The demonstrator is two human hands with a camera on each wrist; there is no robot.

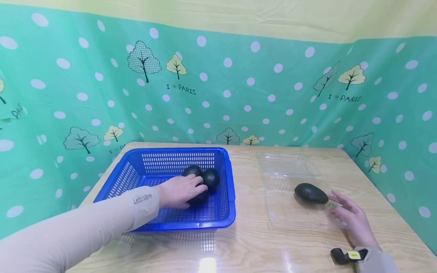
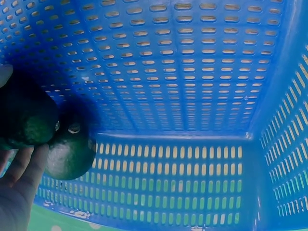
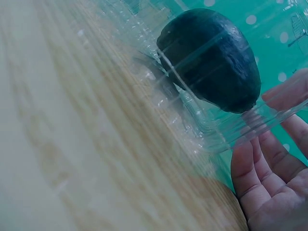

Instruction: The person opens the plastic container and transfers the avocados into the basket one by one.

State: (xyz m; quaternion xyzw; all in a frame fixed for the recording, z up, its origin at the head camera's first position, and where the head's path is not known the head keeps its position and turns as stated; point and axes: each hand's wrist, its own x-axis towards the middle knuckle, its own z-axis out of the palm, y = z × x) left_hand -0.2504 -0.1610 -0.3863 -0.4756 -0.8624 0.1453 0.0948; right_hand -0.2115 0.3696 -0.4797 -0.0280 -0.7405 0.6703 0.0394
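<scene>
Inside the blue basket [image 1: 233, 197], my left hand [image 1: 181, 190] grips a dark avocado [image 1: 199, 199], with the thumb on one side and fingers on the other in the left wrist view. Two more avocados, one at the back [image 1: 192, 170] and one at the right [image 1: 211, 179], lie against it. On the right, a single avocado [image 1: 310, 193] lies in a clear plastic container [image 1: 280, 212] whose lid stands open at the back. My right hand [image 1: 353, 220] holds the container's right edge, fingers around its wall, a fingertip close to the avocado's narrow end.
The wooden table [image 1: 246, 242] carries the basket on the left and the container on the right, with bare wood between them. A green dotted curtain [image 1: 239, 106] hangs behind and at both sides. A black strap device [image 1: 345, 256] is on the right wrist.
</scene>
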